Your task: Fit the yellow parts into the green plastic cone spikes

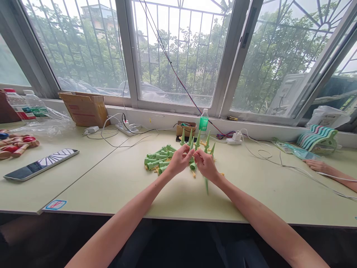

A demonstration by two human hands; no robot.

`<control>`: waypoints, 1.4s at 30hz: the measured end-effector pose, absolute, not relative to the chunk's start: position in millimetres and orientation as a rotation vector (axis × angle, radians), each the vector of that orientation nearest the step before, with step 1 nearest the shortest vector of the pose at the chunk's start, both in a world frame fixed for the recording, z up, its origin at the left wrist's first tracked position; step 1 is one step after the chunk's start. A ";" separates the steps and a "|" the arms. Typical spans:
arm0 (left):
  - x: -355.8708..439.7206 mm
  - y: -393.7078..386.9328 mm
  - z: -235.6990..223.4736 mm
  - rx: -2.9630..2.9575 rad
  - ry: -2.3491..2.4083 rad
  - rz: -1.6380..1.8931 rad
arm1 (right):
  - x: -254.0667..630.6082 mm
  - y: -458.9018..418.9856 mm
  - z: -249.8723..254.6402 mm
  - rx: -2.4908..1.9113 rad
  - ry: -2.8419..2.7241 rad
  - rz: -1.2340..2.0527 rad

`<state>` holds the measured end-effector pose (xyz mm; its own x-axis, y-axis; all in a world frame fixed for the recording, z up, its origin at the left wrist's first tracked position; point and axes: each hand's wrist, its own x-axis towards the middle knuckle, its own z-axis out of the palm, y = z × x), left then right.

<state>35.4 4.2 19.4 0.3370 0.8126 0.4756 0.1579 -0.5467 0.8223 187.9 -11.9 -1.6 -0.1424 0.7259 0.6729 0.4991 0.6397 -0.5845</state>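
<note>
My left hand (180,160) and my right hand (206,166) meet over the middle of the table, fingers pinched and nearly touching. What sits between the fingertips is too small and covered to make out. Just behind them, several green pointed plastic spikes (198,140) stand upright. Left of my left hand lies a pile of green plastic tubes (154,163), with small yellow pieces among them. Below my right hand a green spike (206,186) points toward me; its upper end is hidden by the hand. A yellow piece (194,174) lies on the table between my wrists.
A small open cardboard box (186,128) and a green-labelled bottle (203,121) stand behind the spikes. A tablet (41,164) lies on the left, near wooden toys (19,144). Cables and a power strip (126,128) run along the back. Another person's hand (318,166) rests at the right.
</note>
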 end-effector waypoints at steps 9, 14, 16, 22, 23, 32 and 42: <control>34.3 6.0 17.2 1.982 0.871 1.223 | 187.2 -12.5 -1.6 -0.990 -1.785 0.273; 34.5 4.9 18.4 2.007 0.896 1.211 | 187.4 -12.4 -2.1 -0.985 -1.787 0.266; 34.7 4.5 18.9 2.015 0.909 1.202 | 187.4 -12.5 -1.9 -0.981 -1.789 0.264; 35.6 5.0 19.1 1.995 0.892 1.194 | 187.3 -12.9 -1.6 -0.978 -1.790 0.264; 35.6 5.1 18.9 1.988 0.886 1.193 | 187.3 -12.9 -1.7 -0.978 -1.789 0.262; 35.4 4.7 19.2 1.967 0.854 1.174 | 187.3 -12.4 -1.8 -0.974 -1.781 0.265; 35.0 5.2 18.2 1.978 0.874 1.178 | 186.7 -13.8 -0.5 -0.963 -1.787 0.272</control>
<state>35.0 5.2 18.2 0.3689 0.8075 0.4603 0.2064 -0.5541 0.8065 186.7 -13.8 -0.5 -0.1369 0.7170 0.6835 0.4809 0.6513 -0.5869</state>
